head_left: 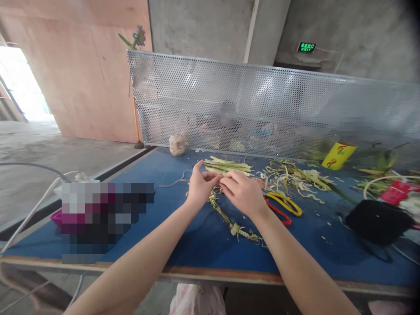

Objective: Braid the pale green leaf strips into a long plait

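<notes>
My left hand (201,186) and my right hand (243,190) meet over the blue table, fingertips pinched together at the upper end of a braided strand of pale green plant strips (225,217). The exact grip is partly hidden by the fingers. The braid trails down and to the right across the table, with loose frayed ends along it. Just beyond my hands lies a bundle of light green stalks (228,165). Right of my right hand are scissors with red and yellow handles (285,204), their blades out of sight.
Shredded plant strips (295,175) are strewn at the back right. A yellow roll (339,155), a black pouch (379,222) and a whitish roll (177,145) stand about. Perforated metal panel (203,100) closes the far edge. Blurred-out items and cables lie left.
</notes>
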A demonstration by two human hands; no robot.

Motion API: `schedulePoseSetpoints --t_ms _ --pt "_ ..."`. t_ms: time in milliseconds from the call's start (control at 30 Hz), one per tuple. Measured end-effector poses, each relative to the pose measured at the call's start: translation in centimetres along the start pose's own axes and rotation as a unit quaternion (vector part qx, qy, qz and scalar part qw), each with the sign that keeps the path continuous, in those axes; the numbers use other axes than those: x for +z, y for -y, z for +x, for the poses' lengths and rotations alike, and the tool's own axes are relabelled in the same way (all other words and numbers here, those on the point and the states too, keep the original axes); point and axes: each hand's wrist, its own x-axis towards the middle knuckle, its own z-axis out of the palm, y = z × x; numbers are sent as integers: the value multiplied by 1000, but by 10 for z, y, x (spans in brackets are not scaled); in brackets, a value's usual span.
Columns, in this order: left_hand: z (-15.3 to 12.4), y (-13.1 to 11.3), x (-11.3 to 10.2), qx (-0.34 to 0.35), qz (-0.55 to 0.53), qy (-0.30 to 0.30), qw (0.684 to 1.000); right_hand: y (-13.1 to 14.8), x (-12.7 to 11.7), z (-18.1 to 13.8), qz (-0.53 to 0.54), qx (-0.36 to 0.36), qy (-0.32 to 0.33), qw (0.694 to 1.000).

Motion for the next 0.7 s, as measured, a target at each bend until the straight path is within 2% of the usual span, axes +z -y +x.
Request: schedulePoseSetpoints --t_ms 100,267,500,600,700 --pt "0 1 0 7 -7 10 1000 -1 2 1 118 78 -32 989" --pt "-2 3 1 36 13 45 998 -11 6 5 295 213 -73 929" --pt "-4 7 2 65 50 60 995 -19 9 4 374 321 -65 867" --pt "-5 5 2 69 50 62 994 -18 8 4 393 341 -62 852" --pt "-6 4 3 78 50 74 993 -18 7 4 382 302 -81 870"
